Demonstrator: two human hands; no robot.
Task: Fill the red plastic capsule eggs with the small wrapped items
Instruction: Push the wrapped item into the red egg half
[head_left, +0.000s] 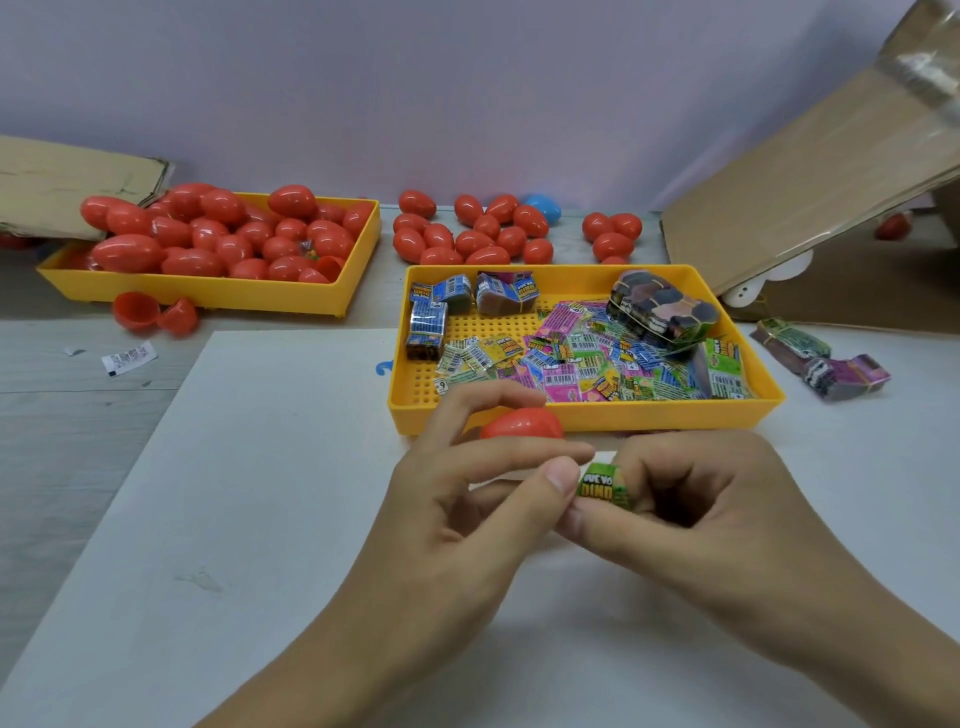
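A: Nearest us, what are the 2 hands doing?

B: The left hand (467, 499) and right hand (691, 499) both pinch 1 small green wrapped item (604, 486) between thumb and fingertips, just in front of the yellow tray of wrappers (597, 415).

A: And the egg?

B: A red capsule egg (522, 423) sits behind the left fingers, touching that tray's near wall. Whether it is open, I cannot tell.

A: Progress?

B: Partway, I judge. Left of the wrapper tray, another yellow tray (208, 293) is heaped with eggs; beyond it a loose cluster of closed eggs (467, 234). Many wrappers remain, and 1 open egg (156, 312) lies left.

A: The item's axis?

B: Its long axis runs roughly upright, print facing us.
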